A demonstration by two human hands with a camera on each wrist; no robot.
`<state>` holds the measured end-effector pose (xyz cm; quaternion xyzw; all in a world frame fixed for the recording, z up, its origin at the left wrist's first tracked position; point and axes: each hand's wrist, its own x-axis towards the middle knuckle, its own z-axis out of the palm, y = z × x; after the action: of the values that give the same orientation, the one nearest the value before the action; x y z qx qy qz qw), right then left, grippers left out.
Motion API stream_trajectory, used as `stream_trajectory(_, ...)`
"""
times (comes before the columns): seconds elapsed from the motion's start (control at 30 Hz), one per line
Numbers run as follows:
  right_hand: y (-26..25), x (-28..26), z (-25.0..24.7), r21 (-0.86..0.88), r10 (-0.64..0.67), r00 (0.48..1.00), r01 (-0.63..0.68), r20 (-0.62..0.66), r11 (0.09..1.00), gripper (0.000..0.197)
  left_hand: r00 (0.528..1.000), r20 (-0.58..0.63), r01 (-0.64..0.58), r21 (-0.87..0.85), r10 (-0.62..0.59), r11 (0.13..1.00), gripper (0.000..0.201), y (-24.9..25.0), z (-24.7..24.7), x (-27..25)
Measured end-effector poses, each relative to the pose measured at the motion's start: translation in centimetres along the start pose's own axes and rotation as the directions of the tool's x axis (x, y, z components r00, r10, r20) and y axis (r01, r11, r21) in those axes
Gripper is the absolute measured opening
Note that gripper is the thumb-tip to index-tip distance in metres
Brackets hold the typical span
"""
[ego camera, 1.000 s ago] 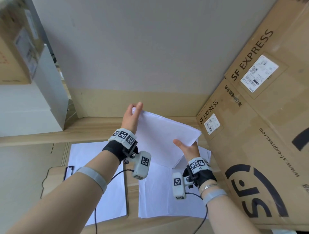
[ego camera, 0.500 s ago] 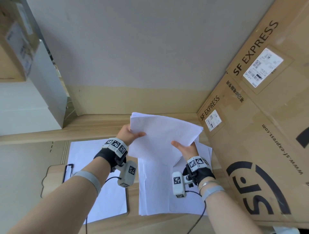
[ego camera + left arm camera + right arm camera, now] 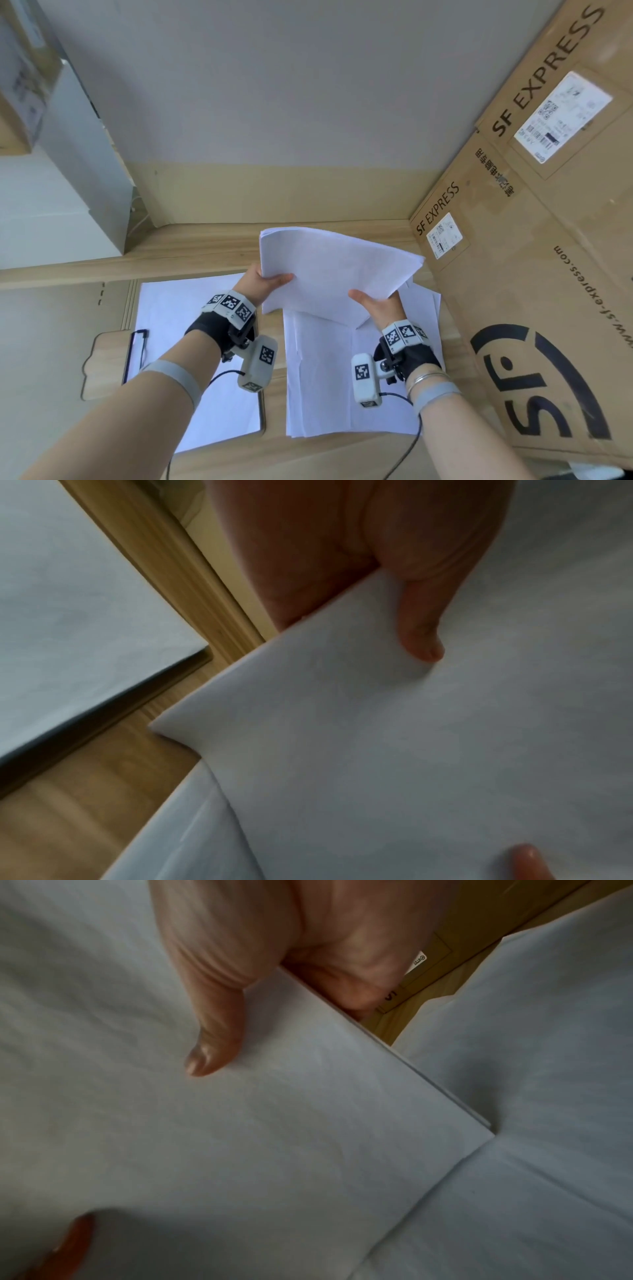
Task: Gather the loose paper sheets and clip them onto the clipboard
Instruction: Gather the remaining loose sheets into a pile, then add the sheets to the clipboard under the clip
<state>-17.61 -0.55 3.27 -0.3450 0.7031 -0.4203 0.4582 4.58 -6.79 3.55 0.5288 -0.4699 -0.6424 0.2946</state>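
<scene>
A thin stack of white paper sheets [image 3: 329, 270] [image 3: 394, 750] [image 3: 274, 1137] is lifted off the table between both hands. My left hand [image 3: 265, 282] [image 3: 394, 588] pinches its left edge, thumb on top. My right hand [image 3: 376, 301] [image 3: 222, 1001] pinches its lower right edge the same way. Under the stack lie more loose white sheets [image 3: 342, 383]. The wooden clipboard [image 3: 102, 363] lies to the left with a white sheet [image 3: 178, 318] on it and its black wire clip [image 3: 137, 349] at the left end.
Large SF EXPRESS cardboard boxes [image 3: 531, 274] crowd the right side. A grey wall [image 3: 274, 102] stands behind the table's raised wooden ledge [image 3: 191, 246]. White and cardboard boxes [image 3: 51, 171] sit at the left.
My left hand slid from the stack's far corner down to its left edge and took hold with the thumb on top. The stack came a little lower and flatter. The right hand kept its grip.
</scene>
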Motion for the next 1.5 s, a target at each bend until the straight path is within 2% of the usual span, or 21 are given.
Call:
stream_trajectory(0.1,1.1,0.5,0.7,-0.037,0.066,0.998,-0.066,0.005,0.997,0.026,0.999,0.0,0.052,0.107,-0.052,0.993,0.014,-0.9,0.2,0.2)
stream_trajectory(0.17,2.0,0.9,1.0,-0.057,0.097,0.995,-0.098,-0.01,0.994,0.029,0.997,-0.03,0.076,0.205,-0.072,0.976,0.031,-1.8,0.3,0.6)
stream_trajectory(0.27,2.8,1.4,1.2,-0.109,0.122,0.992,-0.126,-0.04,0.986,0.027,0.991,-0.099,0.11,0.276,-0.085,0.955,0.037,-2.5,0.9,0.9)
stream_trajectory(0.3,2.9,1.6,1.3,-0.13,0.137,0.989,-0.143,-0.054,0.981,0.028,0.988,-0.124,0.125,0.272,-0.094,0.954,0.037,-2.6,1.1,1.0)
stream_trajectory(0.4,2.4,2.4,1.5,-0.179,0.135,0.986,-0.151,-0.101,0.972,0.046,0.975,-0.195,0.149,0.215,-0.107,0.965,0.037,-1.9,1.4,1.5)
stream_trajectory(0.5,0.5,2.7,1.8,-0.184,0.077,0.993,-0.092,-0.092,0.979,0.039,0.962,-0.229,0.189,0.157,-0.15,0.969,0.039,-0.4,0.5,1.8)
stream_trajectory(0.6,-0.9,2.4,2.7,-0.21,-0.018,0.999,0.008,-0.046,0.978,0.031,0.954,-0.206,0.252,0.17,-0.216,0.953,0.032,-0.1,-1.9,1.4)
stream_trajectory(0.67,-0.9,1.9,4.2,-0.253,-0.047,0.999,0.05,0.017,0.966,0.031,0.935,-0.217,0.311,0.13,-0.279,0.941,0.046,-1.0,-3.9,0.6)
stream_trajectory(0.83,2.5,0.3,9.6,-0.355,0.069,0.98,0.003,0.189,0.935,0.034,0.894,-0.242,0.409,0.101,-0.377,0.907,0.043,-5.2,-8.4,-2.4)
stream_trajectory(1.0,5.8,-1.3,13.8,-0.447,0.204,0.945,-0.071,0.255,0.892,0.041,0.833,-0.34,0.535,0.298,-0.436,0.79,0.047,-8.8,-11.8,-5.7)
stream_trajectory(1.07,6.5,-1.8,15.1,-0.473,0.249,0.93,-0.098,0.268,0.876,0.047,0.83,-0.364,0.543,0.349,-0.423,0.764,0.041,-10.2,-12.8,-6.5)
stream_trajectory(1.13,6.8,-2.3,15.9,-0.475,0.278,0.922,-0.125,0.269,0.871,0.051,0.826,-0.409,0.537,0.362,-0.388,0.762,0.027,-11.5,-13.8,-6.7)
stream_trajectory(1.2,7.0,-2.4,16.1,-0.464,0.277,0.926,-0.133,0.258,0.876,0.046,0.808,-0.489,0.527,0.352,-0.328,0.773,0.027,-12.3,-14.4,-6.9)
stream_trajectory(1.27,7.1,-2.5,16.1,-0.456,0.272,0.93,-0.135,0.248,0.88,0.042,0.785,-0.564,0.523,0.381,-0.256,0.763,0.016,-12.7,-15.0,-7.2)
stream_trajectory(1.37,7.4,-2.2,15.6,-0.451,0.269,0.936,-0.143,0.228,0.881,0.04,0.771,-0.591,0.539,0.406,-0.238,0.737,0.036,-13.0,-15.5,-7.3)
stream_trajectory(1.5,7.5,-2.1,14.5,-0.421,0.252,0.944,-0.144,0.211,0.896,0.038,0.826,-0.518,0.5,0.489,-0.223,0.715,0.039,-13.5,-15.2,-6.2)
